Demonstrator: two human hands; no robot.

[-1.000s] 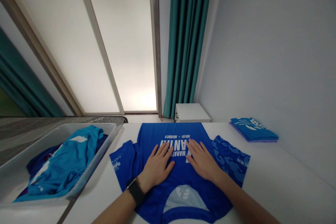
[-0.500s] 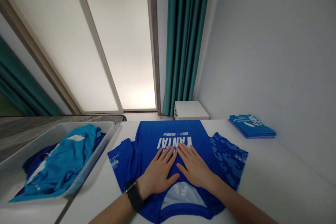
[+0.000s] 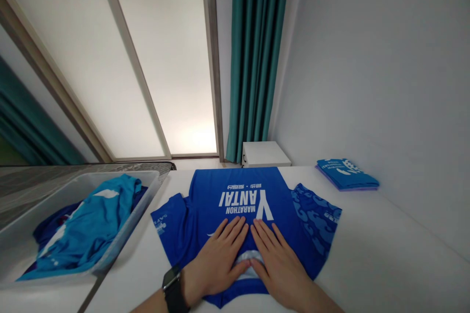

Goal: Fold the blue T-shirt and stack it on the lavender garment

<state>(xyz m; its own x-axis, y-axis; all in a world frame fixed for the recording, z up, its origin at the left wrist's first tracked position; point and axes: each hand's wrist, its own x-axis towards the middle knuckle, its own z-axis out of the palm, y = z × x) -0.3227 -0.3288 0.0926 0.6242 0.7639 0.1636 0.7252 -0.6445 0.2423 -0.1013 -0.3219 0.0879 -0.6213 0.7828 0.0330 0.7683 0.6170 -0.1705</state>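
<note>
A blue T-shirt [image 3: 238, 181] with white "YANTAI MARATHON" print lies spread on the white table, its collar towards me and both sleeves out to the sides. My left hand [image 3: 220, 254], with a black watch on the wrist, rests flat on the shirt's chest, fingers stretched away from me. Beside it my right hand [image 3: 277, 261] lies palm down on the shirt, fingers extended. The two thumbs nearly meet over the pale patch inside the collar. Neither hand grasps the cloth.
On the left stands a translucent plastic bin [image 3: 147, 210] holding crumpled blue and dark purple clothes [image 3: 88, 230]. A stack of folded shirts [image 3: 347, 174] sits at the right by the wall. Past the table's far edge is a small white cabinet [image 3: 264, 154].
Both hands have slid over the shirt towards me, from the printed letters down to near the collar, uncovering the print. The shirt's collar edge has shifted slightly.
</note>
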